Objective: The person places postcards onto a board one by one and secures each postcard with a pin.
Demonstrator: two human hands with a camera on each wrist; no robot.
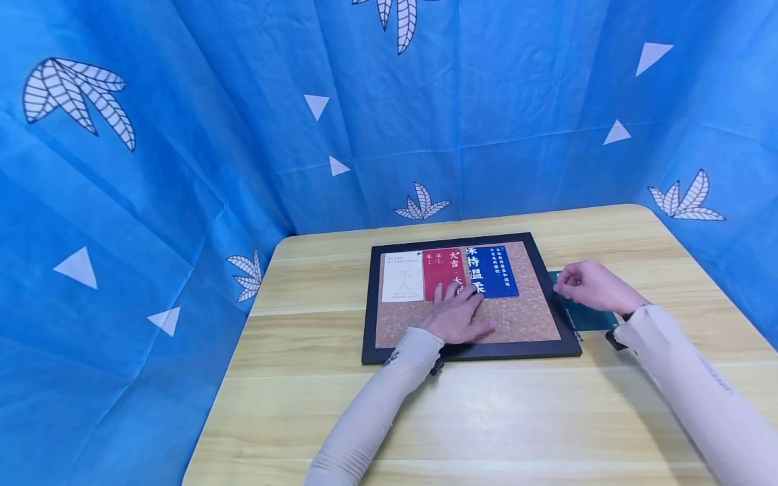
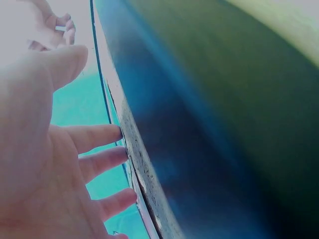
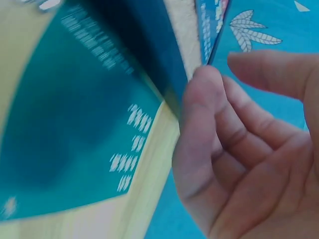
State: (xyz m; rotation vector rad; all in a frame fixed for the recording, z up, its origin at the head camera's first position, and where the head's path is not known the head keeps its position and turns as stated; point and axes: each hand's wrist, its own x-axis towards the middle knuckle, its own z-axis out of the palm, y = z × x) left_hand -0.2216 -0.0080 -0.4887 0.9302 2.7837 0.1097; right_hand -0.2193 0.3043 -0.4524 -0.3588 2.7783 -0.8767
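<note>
A cork board (image 1: 407,327) in a black frame lies on the table. Across its upper part sit a white card (image 1: 401,273), a red card (image 1: 439,270) and a dark blue card (image 1: 501,273), all with printed characters. My left hand (image 1: 456,316) rests on the board with fingers spread, its fingertips over the lower parts of the red and blue cards. Beside the frame's right edge, my right hand (image 1: 586,287) hovers over a dark green card (image 1: 586,316). Its fingers (image 3: 197,139) are bent, the thumb stands apart, and nothing shows between them.
The board's frame (image 1: 516,349) forms a raised black border. Small objects (image 1: 579,336), too small to identify, lie by its lower right corner. A blue patterned curtain (image 1: 516,135) encloses the wooden table (image 1: 516,418) at the back and sides.
</note>
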